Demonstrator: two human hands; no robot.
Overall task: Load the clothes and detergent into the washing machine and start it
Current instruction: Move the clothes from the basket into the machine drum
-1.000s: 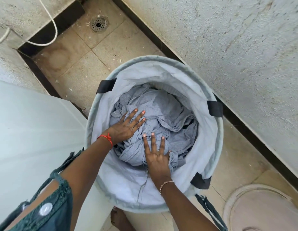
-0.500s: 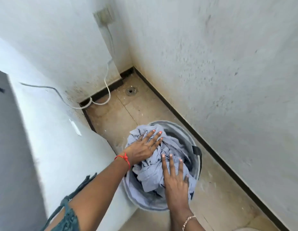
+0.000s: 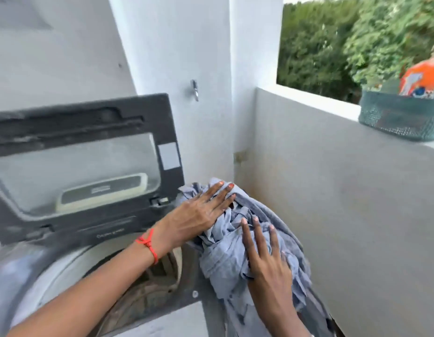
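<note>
A bundle of grey clothes is pressed between the left hand and right hand, fingers spread flat. It has been lifted from the floor basket and is now held beside the washing machine's open drum, under the raised lid; loading appears imminent.

Bunched grey-blue clothes beside open-lidded washing machine

No readable text; blurred lettering on washing machine lid, detergent pack.
</note>
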